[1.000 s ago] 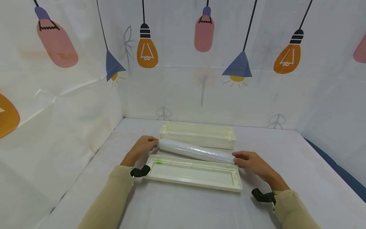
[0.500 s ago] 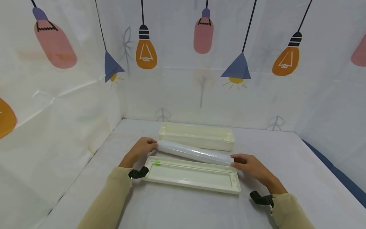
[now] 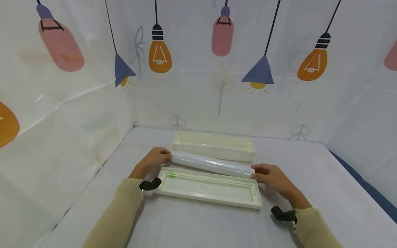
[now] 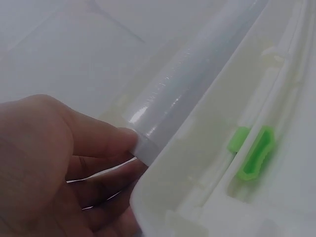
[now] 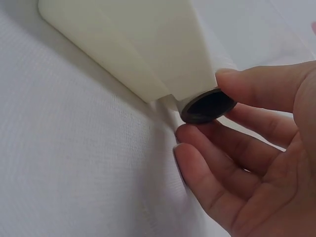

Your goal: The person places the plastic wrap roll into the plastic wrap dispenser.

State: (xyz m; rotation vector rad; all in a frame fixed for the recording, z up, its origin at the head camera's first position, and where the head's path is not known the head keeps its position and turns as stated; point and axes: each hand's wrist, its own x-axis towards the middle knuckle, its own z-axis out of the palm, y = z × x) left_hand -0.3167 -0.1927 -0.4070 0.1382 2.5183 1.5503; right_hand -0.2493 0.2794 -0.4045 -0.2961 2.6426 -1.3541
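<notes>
A roll of cling film (image 3: 212, 165), white and glossy, lies slightly slanted between the two hands. At its left end my left hand (image 3: 153, 160) pinches the edge between thumb and fingers. My right hand (image 3: 274, 177) grips the other end, thumb on top and fingers below. In the right wrist view the dark hollow core (image 5: 210, 106) shows at that end. Just in front of the roll lies a long cream lid (image 3: 206, 193), inner side up. It carries a small green slider (image 4: 256, 153) on a rail near its left end.
Behind the roll stands a long cream box (image 3: 223, 153), open at the top. All of it rests on a white-covered table (image 3: 198, 229). Sheets printed with lamps form a back wall (image 3: 198, 100) and side walls. Black wrist cameras sit at both sleeves.
The hands and the roll keep the same places over the table. Only the head view shifts slightly down and back up.
</notes>
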